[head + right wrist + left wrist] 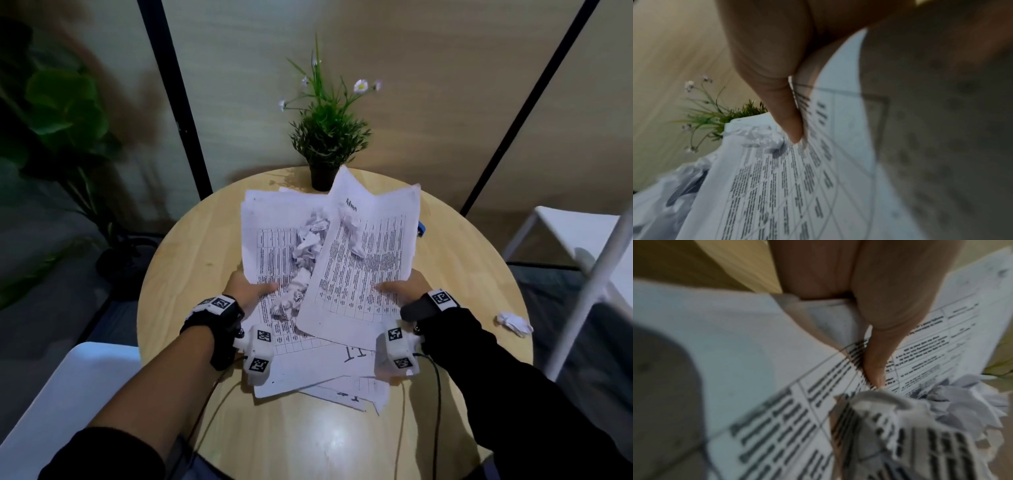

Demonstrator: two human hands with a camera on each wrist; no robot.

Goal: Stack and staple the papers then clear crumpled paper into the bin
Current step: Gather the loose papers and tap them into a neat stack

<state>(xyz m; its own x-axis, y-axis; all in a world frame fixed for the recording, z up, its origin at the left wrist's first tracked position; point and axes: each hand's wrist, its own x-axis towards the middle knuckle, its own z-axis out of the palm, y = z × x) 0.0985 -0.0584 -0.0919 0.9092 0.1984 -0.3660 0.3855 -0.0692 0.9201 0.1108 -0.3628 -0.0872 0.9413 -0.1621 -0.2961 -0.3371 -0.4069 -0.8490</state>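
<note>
Over the round wooden table (205, 260), in front of the potted plant (325, 137), the left hand (248, 291) and right hand (407, 286) each pinch printed sheets (370, 253), thumb on top. Crumpled paper (308, 246) lies between the two raised sheets; another crumpled ball (513, 322) sits at the table's right edge, and more printed sheets lie flat on the table under the hands.

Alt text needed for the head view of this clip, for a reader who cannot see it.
Over a round wooden table, a person's left hand and right hand each hold a printed sheet, with crumpled paper caught between them. More sheets lie beneath, a potted plant stands behind, another paper ball at right.
</note>
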